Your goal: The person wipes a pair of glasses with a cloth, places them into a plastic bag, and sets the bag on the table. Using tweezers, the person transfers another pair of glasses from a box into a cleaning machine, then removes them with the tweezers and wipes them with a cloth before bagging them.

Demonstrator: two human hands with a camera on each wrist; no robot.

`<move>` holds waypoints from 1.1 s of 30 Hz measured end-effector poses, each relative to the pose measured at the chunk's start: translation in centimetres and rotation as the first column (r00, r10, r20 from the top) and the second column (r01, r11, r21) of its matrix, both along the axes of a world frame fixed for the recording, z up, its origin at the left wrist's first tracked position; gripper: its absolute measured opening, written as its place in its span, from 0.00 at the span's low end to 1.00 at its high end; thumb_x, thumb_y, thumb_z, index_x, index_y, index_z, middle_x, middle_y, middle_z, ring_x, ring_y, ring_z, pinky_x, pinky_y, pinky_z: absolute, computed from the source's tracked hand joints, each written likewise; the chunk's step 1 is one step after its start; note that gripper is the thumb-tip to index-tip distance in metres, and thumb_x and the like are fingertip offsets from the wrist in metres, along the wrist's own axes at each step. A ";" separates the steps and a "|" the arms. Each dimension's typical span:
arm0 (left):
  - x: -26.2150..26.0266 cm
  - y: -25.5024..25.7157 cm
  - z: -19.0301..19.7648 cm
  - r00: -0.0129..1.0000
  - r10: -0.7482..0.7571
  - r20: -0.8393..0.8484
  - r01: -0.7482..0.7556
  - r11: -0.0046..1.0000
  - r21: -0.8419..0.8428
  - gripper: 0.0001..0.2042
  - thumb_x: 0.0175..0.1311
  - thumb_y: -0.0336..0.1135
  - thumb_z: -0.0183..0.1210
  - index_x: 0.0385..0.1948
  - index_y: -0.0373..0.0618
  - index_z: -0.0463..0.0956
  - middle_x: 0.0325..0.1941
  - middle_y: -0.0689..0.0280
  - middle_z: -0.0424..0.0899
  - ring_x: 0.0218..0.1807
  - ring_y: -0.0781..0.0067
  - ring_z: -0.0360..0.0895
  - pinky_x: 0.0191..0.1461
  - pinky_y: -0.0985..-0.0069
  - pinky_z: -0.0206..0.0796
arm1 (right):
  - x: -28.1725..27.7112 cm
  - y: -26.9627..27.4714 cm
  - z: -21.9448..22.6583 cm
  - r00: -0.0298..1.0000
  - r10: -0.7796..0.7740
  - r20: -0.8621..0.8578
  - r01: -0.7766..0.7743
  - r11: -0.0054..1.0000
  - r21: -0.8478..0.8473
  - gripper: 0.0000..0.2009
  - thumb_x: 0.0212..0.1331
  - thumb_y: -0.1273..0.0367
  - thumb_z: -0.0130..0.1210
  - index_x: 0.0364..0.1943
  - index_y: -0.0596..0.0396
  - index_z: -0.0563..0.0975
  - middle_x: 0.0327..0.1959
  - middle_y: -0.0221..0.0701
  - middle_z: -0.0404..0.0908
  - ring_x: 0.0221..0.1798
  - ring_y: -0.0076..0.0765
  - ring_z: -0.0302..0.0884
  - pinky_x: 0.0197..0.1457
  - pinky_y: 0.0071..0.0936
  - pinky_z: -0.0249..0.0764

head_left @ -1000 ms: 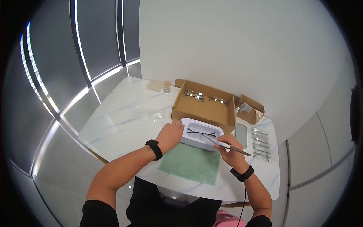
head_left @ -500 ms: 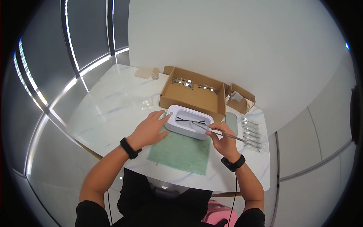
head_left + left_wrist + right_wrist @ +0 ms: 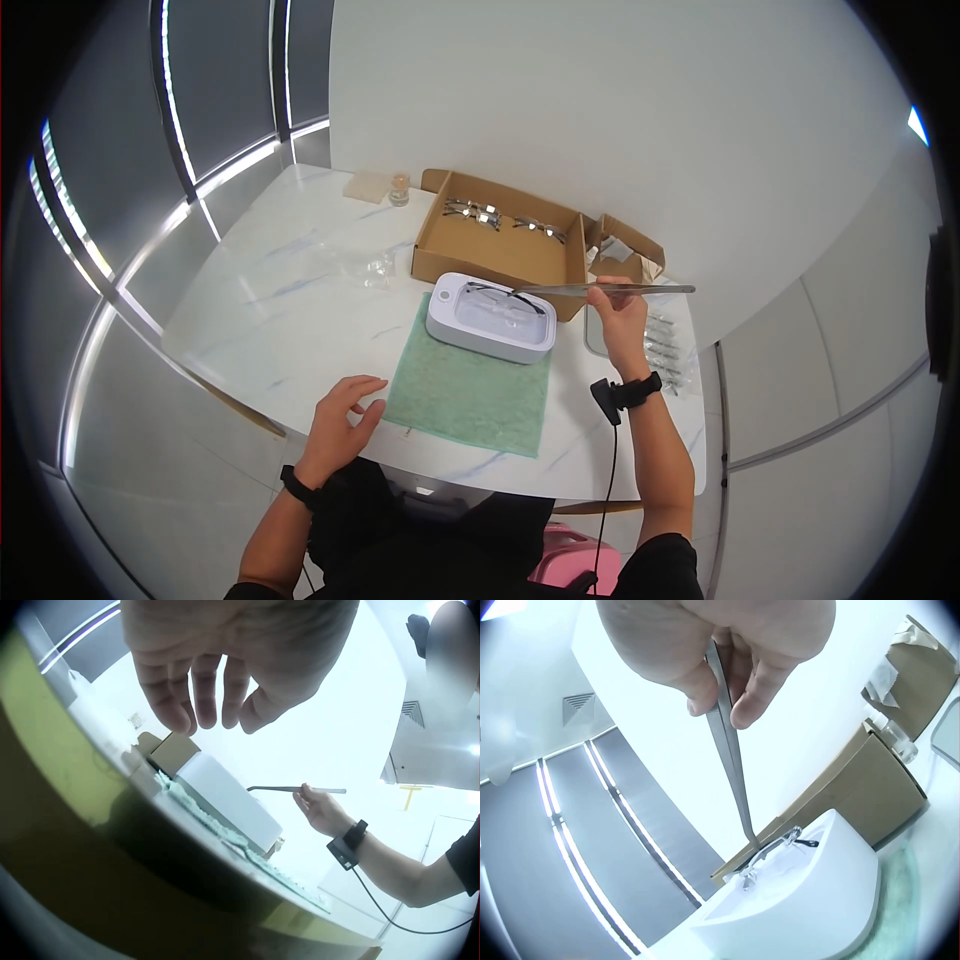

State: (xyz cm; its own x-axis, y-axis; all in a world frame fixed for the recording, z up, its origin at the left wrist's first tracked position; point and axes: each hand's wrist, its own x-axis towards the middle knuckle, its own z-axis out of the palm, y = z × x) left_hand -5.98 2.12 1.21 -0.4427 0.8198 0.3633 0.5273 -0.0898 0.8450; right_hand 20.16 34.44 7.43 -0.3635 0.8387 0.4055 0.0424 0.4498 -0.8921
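Note:
My right hand (image 3: 625,322) holds metal tweezers (image 3: 655,288) between thumb and fingers. Their bent tip reaches the middle of a pair of dark-armed eyeglasses (image 3: 776,847) at the top of a white ultrasonic cleaner (image 3: 480,340). In the head view the glasses lie aslant over the cleaner's basin, lenses towards its inside. A round button (image 3: 445,295) marks the cleaner's left end. It stands at the back of a green cloth (image 3: 470,400). Left of the cloth, near the table's front edge, my left hand (image 3: 345,420) hangs with loosely bent fingers, holding nothing.
Behind the cleaner stands a cardboard box (image 3: 450,265) with several glasses (image 3: 475,212). To the right are a smaller box (image 3: 650,245), a grey lid (image 3: 594,335) and bagged glasses (image 3: 662,350). A small jar (image 3: 400,190) and clear plastic (image 3: 380,268) lie left.
My left hand has left the cleaner's left end and drawn back towards the table's front edge. My right hand has risen with the tweezers, and the glasses have shifted and tilted in the basin.

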 end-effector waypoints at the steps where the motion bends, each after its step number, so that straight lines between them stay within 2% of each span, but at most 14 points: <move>1: -0.1 0.0 -0.7 1.000 0.002 0.007 -0.002 1.000 0.003 0.13 0.61 0.27 0.62 0.48 0.44 0.81 0.49 0.59 0.83 0.44 0.67 0.81 0.39 0.78 0.73 | 0.0 0.3 0.0 1.000 0.000 -0.011 -0.001 0.999 -0.033 0.12 0.61 0.74 0.62 0.46 0.63 0.75 0.38 0.32 0.82 0.41 0.26 0.80 0.49 0.24 0.78; 3: -0.3 0.0 -2.2 0.999 0.024 0.045 -0.024 1.000 -0.018 0.09 0.61 0.27 0.62 0.42 0.43 0.83 0.40 0.63 0.85 0.36 0.73 0.80 0.33 0.80 0.70 | 0.1 0.5 0.1 1.000 0.001 -0.011 -0.001 0.998 -0.058 0.12 0.62 0.73 0.61 0.47 0.63 0.75 0.39 0.33 0.81 0.42 0.27 0.80 0.50 0.26 0.79; 4: -0.3 0.1 -2.8 0.998 0.030 0.058 -0.029 0.999 -0.014 0.09 0.61 0.27 0.62 0.42 0.43 0.83 0.40 0.63 0.85 0.36 0.73 0.80 0.33 0.80 0.70 | 0.1 0.6 0.1 1.000 -0.002 -0.019 0.000 0.996 -0.086 0.12 0.63 0.73 0.60 0.48 0.64 0.74 0.41 0.34 0.81 0.43 0.29 0.80 0.51 0.29 0.80; 6: -0.1 0.2 -3.6 0.992 0.098 0.082 -0.096 0.995 -0.019 0.04 0.62 0.29 0.62 0.37 0.43 0.83 0.30 0.67 0.84 0.25 0.80 0.74 0.27 0.81 0.64 | 0.1 1.1 -0.3 0.999 0.009 -0.044 -0.014 0.993 -0.120 0.12 0.63 0.73 0.59 0.48 0.65 0.74 0.42 0.35 0.80 0.44 0.30 0.80 0.51 0.29 0.80; 9: 0.1 0.1 -3.9 0.974 0.149 0.171 -0.137 0.987 -0.081 0.04 0.63 0.31 0.62 0.33 0.42 0.82 0.22 0.69 0.81 0.20 0.85 0.67 0.24 0.82 0.57 | 0.3 1.4 -0.4 0.995 0.022 -0.094 -0.039 0.983 -0.182 0.12 0.65 0.73 0.58 0.49 0.65 0.73 0.43 0.36 0.79 0.45 0.30 0.80 0.52 0.29 0.80; 13: 0.2 -0.1 -3.8 0.971 0.135 0.198 -0.121 0.989 -0.085 0.06 0.64 0.32 0.62 0.28 0.40 0.79 0.16 0.71 0.75 0.18 0.86 0.62 0.23 0.83 0.55 | 0.3 0.9 -0.1 0.992 0.004 -0.125 -0.034 0.971 -0.236 0.12 0.65 0.73 0.57 0.49 0.63 0.73 0.43 0.35 0.79 0.46 0.30 0.80 0.53 0.27 0.79; 16: 0.3 -0.2 -3.8 0.971 0.106 0.215 -0.085 0.991 -0.104 0.12 0.65 0.33 0.61 0.23 0.38 0.75 0.13 0.68 0.71 0.17 0.83 0.60 0.21 0.78 0.53 | 0.6 1.0 -0.1 0.990 0.018 -0.137 -0.051 0.969 -0.240 0.12 0.66 0.73 0.57 0.49 0.62 0.73 0.44 0.33 0.80 0.46 0.29 0.80 0.53 0.27 0.79; 18: 0.0 -0.1 -4.1 0.993 0.090 0.071 -0.081 0.989 -0.126 0.17 0.67 0.36 0.59 0.18 0.36 0.70 0.11 0.61 0.65 0.14 0.76 0.58 0.20 0.73 0.51 | 0.7 1.0 -0.2 0.989 0.024 -0.144 -0.059 0.969 -0.241 0.11 0.66 0.73 0.57 0.50 0.62 0.74 0.44 0.33 0.80 0.46 0.28 0.80 0.52 0.27 0.79; 19: 0.0 -0.1 -4.1 0.993 0.088 0.073 -0.078 0.989 -0.127 0.17 0.67 0.36 0.59 0.18 0.36 0.70 0.11 0.61 0.65 0.14 0.76 0.58 0.20 0.73 0.51 | 0.8 1.0 -0.2 0.988 0.032 -0.154 -0.068 0.968 -0.240 0.11 0.66 0.73 0.57 0.50 0.62 0.74 0.44 0.32 0.80 0.46 0.28 0.80 0.52 0.27 0.79; 21: 0.0 -0.1 -4.1 0.998 0.066 0.021 -0.061 0.984 -0.169 0.22 0.68 0.38 0.57 0.14 0.35 0.67 0.11 0.55 0.60 0.12 0.64 0.56 0.20 0.67 0.50 | 0.8 0.8 -0.1 0.986 0.028 -0.162 -0.067 0.968 -0.243 0.11 0.66 0.73 0.57 0.49 0.61 0.74 0.43 0.32 0.80 0.45 0.28 0.81 0.52 0.27 0.79; 22: 0.1 0.0 -4.0 0.998 0.062 0.023 -0.058 0.983 -0.172 0.22 0.68 0.38 0.57 0.14 0.35 0.67 0.11 0.55 0.60 0.12 0.64 0.56 0.20 0.67 0.50 | 0.7 0.8 0.0 0.985 0.026 -0.173 -0.068 0.967 -0.244 0.11 0.66 0.73 0.57 0.49 0.61 0.74 0.43 0.31 0.81 0.45 0.28 0.81 0.52 0.27 0.79; 24: 0.5 0.0 -3.8 0.997 0.079 0.021 -0.075 0.988 -0.135 0.24 0.69 0.39 0.56 0.12 0.35 0.65 0.11 0.52 0.59 0.12 0.56 0.56 0.19 0.65 0.50 | 0.8 0.9 -0.1 0.983 0.033 -0.178 -0.076 0.968 -0.240 0.10 0.66 0.73 0.57 0.49 0.61 0.74 0.42 0.31 0.81 0.45 0.28 0.81 0.52 0.27 0.79; 27: 0.5 -0.1 -3.9 0.994 0.093 0.062 -0.084 0.987 -0.137 0.25 0.72 0.41 0.53 0.12 0.35 0.64 0.11 0.51 0.60 0.12 0.52 0.56 0.19 0.63 0.50 | 0.8 0.8 0.0 0.981 0.044 -0.190 -0.088 0.969 -0.230 0.10 0.65 0.73 0.57 0.48 0.60 0.75 0.41 0.31 0.81 0.44 0.28 0.82 0.51 0.27 0.80; 33: 0.1 -0.3 -4.8 0.990 0.078 0.117 -0.064 0.990 -0.125 0.27 0.74 0.43 0.49 0.12 0.35 0.64 0.11 0.51 0.59 0.11 0.55 0.55 0.19 0.63 0.50 | 1.0 0.9 -0.3 0.982 0.013 -0.189 -0.056 0.973 -0.223 0.10 0.65 0.74 0.57 0.48 0.60 0.75 0.41 0.31 0.82 0.43 0.28 0.82 0.50 0.27 0.80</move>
